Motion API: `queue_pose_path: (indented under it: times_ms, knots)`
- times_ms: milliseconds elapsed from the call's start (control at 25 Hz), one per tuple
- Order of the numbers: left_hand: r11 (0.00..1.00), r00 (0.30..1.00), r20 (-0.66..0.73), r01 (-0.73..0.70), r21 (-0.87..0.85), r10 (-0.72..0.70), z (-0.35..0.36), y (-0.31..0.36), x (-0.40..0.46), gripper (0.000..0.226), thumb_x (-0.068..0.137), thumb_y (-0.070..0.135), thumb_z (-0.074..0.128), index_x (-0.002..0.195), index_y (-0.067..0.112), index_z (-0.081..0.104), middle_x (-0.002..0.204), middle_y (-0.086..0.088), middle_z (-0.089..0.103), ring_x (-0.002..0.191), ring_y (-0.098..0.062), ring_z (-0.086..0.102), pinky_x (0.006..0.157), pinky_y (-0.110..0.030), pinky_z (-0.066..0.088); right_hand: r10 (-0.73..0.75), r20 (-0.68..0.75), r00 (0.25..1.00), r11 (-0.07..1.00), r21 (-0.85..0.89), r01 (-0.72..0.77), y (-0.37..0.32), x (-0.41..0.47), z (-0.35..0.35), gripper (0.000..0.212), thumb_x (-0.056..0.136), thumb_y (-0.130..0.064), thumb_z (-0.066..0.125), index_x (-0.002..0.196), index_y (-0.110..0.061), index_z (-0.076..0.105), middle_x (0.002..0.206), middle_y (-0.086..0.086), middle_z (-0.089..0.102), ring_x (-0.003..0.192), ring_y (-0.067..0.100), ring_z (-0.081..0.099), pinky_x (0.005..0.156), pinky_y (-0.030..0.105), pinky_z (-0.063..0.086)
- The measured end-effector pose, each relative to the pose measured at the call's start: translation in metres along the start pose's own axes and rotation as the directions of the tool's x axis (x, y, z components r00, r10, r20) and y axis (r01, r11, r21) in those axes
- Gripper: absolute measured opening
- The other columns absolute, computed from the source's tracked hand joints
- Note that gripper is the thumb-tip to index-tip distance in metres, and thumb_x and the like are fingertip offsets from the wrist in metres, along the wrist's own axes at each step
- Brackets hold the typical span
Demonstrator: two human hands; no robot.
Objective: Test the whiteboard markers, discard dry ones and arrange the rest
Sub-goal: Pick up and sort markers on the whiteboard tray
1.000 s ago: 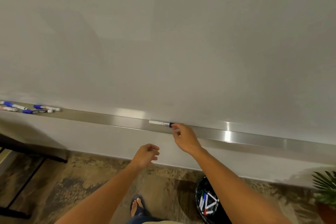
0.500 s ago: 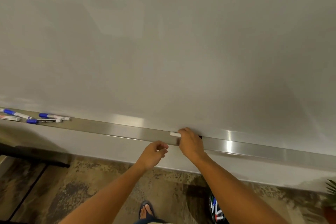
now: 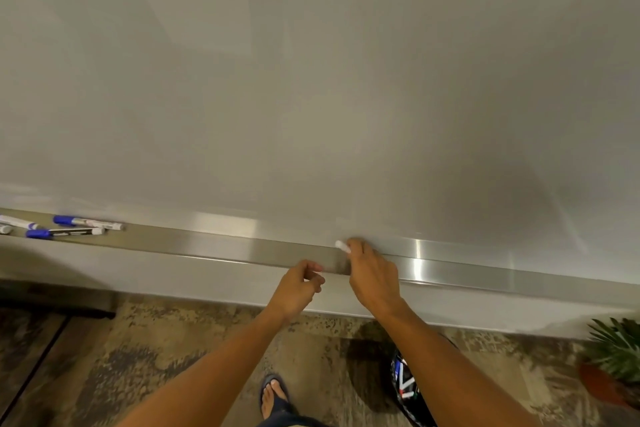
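Observation:
A big whiteboard (image 3: 311, 80) fills the view, with a metal ledge (image 3: 207, 244) along its lower edge. My right hand (image 3: 372, 274) grips a white marker (image 3: 341, 245) on the ledge; only the marker's white end shows past my fingers. My left hand (image 3: 298, 288) hovers just left of it with fingers curled and nothing visible in it. Several blue-capped markers (image 3: 74, 227) lie on the ledge at far left.
A black bin (image 3: 405, 388) with discarded markers stands on the floor under my right arm. A potted plant (image 3: 613, 360) sits at lower right. A dark table frame (image 3: 52, 305) is at lower left. My sandalled foot (image 3: 273, 395) shows below.
My right hand has closed over the marker on the ledge, hiding most of it. My left hand has risen toward the ledge beside it. The view has shifted closer to the board.

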State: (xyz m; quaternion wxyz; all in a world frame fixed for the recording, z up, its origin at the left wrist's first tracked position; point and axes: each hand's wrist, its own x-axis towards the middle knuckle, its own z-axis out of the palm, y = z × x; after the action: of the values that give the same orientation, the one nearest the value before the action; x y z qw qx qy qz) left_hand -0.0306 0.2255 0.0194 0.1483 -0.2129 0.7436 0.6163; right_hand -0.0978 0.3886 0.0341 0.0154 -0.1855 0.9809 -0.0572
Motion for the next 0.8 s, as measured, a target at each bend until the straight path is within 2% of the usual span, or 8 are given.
queue_pose_path:
  times_ms: [80, 120, 200, 280, 400, 520, 640, 800]
  knots:
    - [0.998, 0.998, -0.054, -0.031, -0.045, 0.029, 0.000, 0.012, -0.003, 0.031, 0.095, 0.020, 0.061, 0.124, 0.022, 0.052, 0.105, 0.001, 0.065, 0.097, -0.017, 0.065, 0.084, -0.034, 0.058, 0.075, -0.061, 0.995, 0.983, 0.175, -0.063, -0.005, -0.006, -0.012, 0.029, 0.101, -0.021, 0.053, 0.129, -0.018, 0.048, 0.104, 0.002, 0.067, 0.083, 0.019, 0.065, 0.067, 0.033, 0.056]
    - [0.996, 0.997, -0.070, -0.048, -0.076, 0.043, 0.002, 0.020, -0.005, 0.035, 0.093, 0.021, 0.064, 0.125, 0.022, 0.050, 0.107, 0.001, 0.063, 0.098, -0.017, 0.064, 0.082, -0.033, 0.058, 0.156, -0.058, 0.986, 0.924, 0.361, -0.125, -0.007, -0.010, -0.020, 0.021, 0.105, -0.025, 0.045, 0.125, -0.019, 0.046, 0.104, 0.000, 0.067, 0.082, 0.017, 0.064, 0.066, 0.031, 0.053]
    - [0.992, 0.995, -0.078, -0.074, -0.097, 0.067, 0.009, 0.036, -0.011, 0.036, 0.089, 0.028, 0.070, 0.121, 0.023, 0.053, 0.108, 0.002, 0.061, 0.097, -0.016, 0.063, 0.078, -0.031, 0.059, 0.304, 0.063, 0.950, 0.641, 0.725, -0.253, -0.010, -0.015, -0.034, 0.016, 0.108, -0.029, 0.034, 0.119, -0.021, 0.042, 0.107, -0.005, 0.068, 0.085, 0.011, 0.063, 0.064, 0.023, 0.048]
    - [0.989, 0.988, -0.068, -0.144, -0.037, 0.142, 0.021, 0.050, -0.024, 0.031, 0.087, 0.036, 0.071, 0.112, 0.024, 0.057, 0.103, 0.004, 0.063, 0.091, -0.017, 0.064, 0.074, -0.031, 0.058, 0.359, 0.127, 0.925, 0.408, 0.870, -0.278, -0.011, -0.025, -0.048, 0.017, 0.108, -0.032, 0.032, 0.120, -0.023, 0.041, 0.109, -0.006, 0.070, 0.093, 0.010, 0.065, 0.071, 0.021, 0.049]
    - [0.922, 0.933, -0.063, -0.339, 0.188, 0.356, 0.034, 0.063, -0.042, 0.028, 0.090, 0.043, 0.067, 0.109, 0.023, 0.058, 0.087, 0.007, 0.067, 0.076, -0.012, 0.064, 0.068, -0.030, 0.054, 0.344, 0.130, 0.930, 0.148, 0.970, -0.191, -0.010, -0.042, -0.069, 0.018, 0.109, -0.028, 0.034, 0.122, -0.020, 0.043, 0.103, -0.004, 0.074, 0.097, 0.013, 0.070, 0.082, 0.027, 0.057]
    - [0.793, 0.852, -0.075, -0.446, 0.415, 0.518, 0.032, 0.072, -0.059, 0.025, 0.096, 0.044, 0.057, 0.095, 0.020, 0.059, 0.072, 0.009, 0.059, 0.062, -0.007, 0.054, 0.058, -0.022, 0.042, 0.317, 0.095, 0.944, 0.006, 0.995, -0.103, -0.016, -0.060, -0.089, 0.017, 0.109, -0.024, 0.035, 0.120, -0.016, 0.045, 0.104, 0.002, 0.075, 0.097, 0.015, 0.073, 0.083, 0.032, 0.060]
    - [0.710, 0.803, -0.058, -0.488, 0.507, 0.594, 0.024, 0.075, -0.083, 0.030, 0.099, 0.045, 0.049, 0.086, 0.020, 0.056, 0.069, 0.008, 0.056, 0.061, -0.008, 0.052, 0.056, -0.022, 0.038, 0.278, 0.103, 0.955, -0.141, 0.988, -0.065, -0.026, -0.083, -0.102, 0.021, 0.108, -0.023, 0.041, 0.119, -0.008, 0.051, 0.108, 0.010, 0.073, 0.100, 0.023, 0.073, 0.085, 0.042, 0.060]
    - [0.566, 0.713, 0.042, -0.589, 0.577, 0.699, 0.011, 0.079, -0.118, 0.035, 0.102, 0.050, 0.036, 0.101, 0.023, 0.060, 0.086, 0.013, 0.060, 0.075, -0.005, 0.056, 0.068, -0.024, 0.048, 0.118, 0.094, 0.989, -0.131, 0.988, -0.078, -0.036, -0.108, -0.131, 0.023, 0.103, -0.022, 0.053, 0.103, -0.003, 0.066, 0.098, 0.014, 0.073, 0.100, 0.029, 0.072, 0.082, 0.041, 0.061]
